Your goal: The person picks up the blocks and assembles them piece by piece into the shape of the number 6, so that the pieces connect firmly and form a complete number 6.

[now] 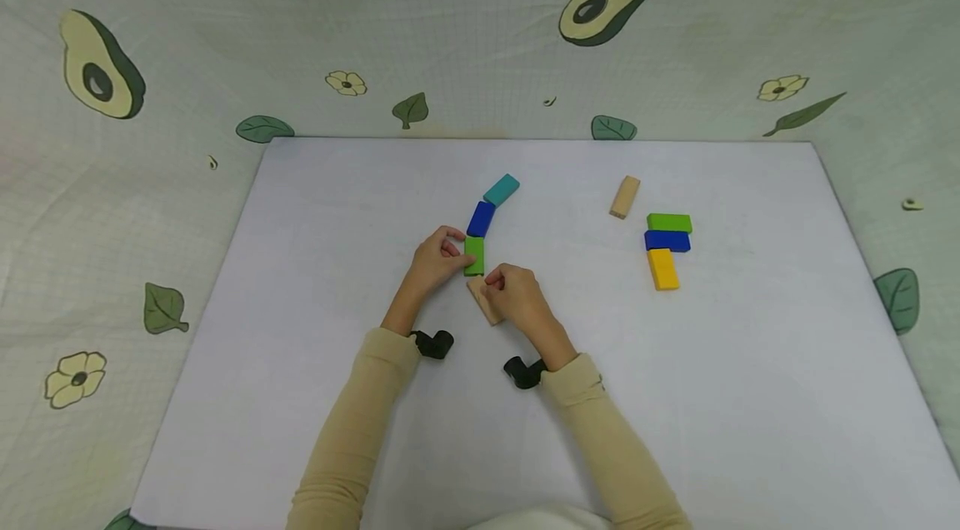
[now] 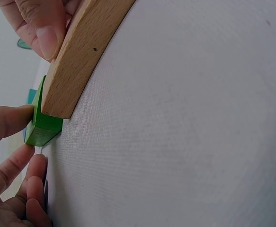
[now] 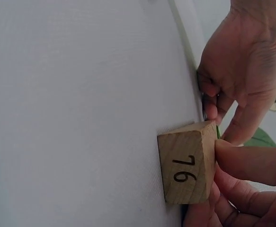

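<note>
My left hand (image 1: 437, 261) pinches a green block (image 1: 474, 247) between thumb and a finger. Just nearer to me, my right hand (image 1: 517, 294) holds a plain wooden block (image 1: 483, 307) by its sides, lying at a slant. In the left wrist view the end of the wooden block (image 2: 76, 75) meets or overlaps the green block (image 2: 45, 127); whether they touch is unclear. Dark digits mark the near end of the wooden block (image 3: 182, 168) in the right wrist view. Beyond the green block, a blue block (image 1: 481, 219) and a teal block (image 1: 501, 190) continue a curving row.
To the right on the white table (image 1: 787, 397) lie another plain wooden block (image 1: 625, 197), a green block (image 1: 669, 222), a blue block (image 1: 667, 242) and a yellow block (image 1: 663, 270). A cloth with avocado prints (image 1: 487, 38) surrounds the table.
</note>
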Demonstrator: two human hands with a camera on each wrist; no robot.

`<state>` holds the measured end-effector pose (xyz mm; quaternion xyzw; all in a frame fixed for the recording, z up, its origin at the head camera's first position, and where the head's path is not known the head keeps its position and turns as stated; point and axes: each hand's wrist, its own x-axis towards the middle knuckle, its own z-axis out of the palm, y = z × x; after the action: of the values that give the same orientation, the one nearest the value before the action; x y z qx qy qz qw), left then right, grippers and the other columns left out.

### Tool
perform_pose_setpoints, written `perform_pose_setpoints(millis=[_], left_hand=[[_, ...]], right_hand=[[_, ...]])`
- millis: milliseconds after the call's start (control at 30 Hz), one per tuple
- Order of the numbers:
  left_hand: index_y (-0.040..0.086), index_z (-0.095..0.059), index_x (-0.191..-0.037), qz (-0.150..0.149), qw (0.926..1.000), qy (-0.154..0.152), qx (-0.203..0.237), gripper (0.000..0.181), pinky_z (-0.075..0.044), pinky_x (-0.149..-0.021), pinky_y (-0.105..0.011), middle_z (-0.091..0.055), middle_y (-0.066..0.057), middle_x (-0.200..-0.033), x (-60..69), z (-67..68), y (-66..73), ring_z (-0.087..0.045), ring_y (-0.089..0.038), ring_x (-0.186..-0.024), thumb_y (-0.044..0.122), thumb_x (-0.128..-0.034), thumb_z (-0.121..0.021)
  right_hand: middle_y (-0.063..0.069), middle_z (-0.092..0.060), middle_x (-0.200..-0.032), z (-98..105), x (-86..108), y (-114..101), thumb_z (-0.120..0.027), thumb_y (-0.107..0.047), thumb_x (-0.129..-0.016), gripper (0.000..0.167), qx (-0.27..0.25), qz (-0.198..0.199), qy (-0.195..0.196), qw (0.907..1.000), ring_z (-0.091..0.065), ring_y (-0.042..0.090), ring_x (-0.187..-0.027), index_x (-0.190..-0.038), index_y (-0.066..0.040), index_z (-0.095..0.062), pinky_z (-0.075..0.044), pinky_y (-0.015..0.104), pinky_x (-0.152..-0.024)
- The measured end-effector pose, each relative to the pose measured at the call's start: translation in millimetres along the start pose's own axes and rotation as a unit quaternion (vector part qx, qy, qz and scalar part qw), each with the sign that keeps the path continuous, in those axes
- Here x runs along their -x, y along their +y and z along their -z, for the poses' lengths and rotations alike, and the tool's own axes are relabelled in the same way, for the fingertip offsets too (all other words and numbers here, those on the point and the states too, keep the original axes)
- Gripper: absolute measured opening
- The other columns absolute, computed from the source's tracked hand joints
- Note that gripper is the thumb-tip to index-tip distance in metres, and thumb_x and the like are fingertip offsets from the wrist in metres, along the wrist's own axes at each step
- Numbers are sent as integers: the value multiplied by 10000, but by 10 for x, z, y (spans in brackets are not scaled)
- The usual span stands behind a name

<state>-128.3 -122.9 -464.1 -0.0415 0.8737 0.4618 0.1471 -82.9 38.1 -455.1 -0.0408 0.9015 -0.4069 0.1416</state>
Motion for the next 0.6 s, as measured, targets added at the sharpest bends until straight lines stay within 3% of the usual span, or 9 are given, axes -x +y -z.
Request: perform_pose_setpoints(millis=[600], left_hand=[[90,-543,-1140,42,10000,-49,-5,399,-379,-653,-235,-554,-72,-871,-8,0,-6,-498,-171,-767,233,-802,-701]], right_hand=[[89,-643,-837,-11,-34,-20,-631,-149,-861,160,-13,-457,-314,9985,-558,157,-701,-955,-21,-644,-426,234,-574]])
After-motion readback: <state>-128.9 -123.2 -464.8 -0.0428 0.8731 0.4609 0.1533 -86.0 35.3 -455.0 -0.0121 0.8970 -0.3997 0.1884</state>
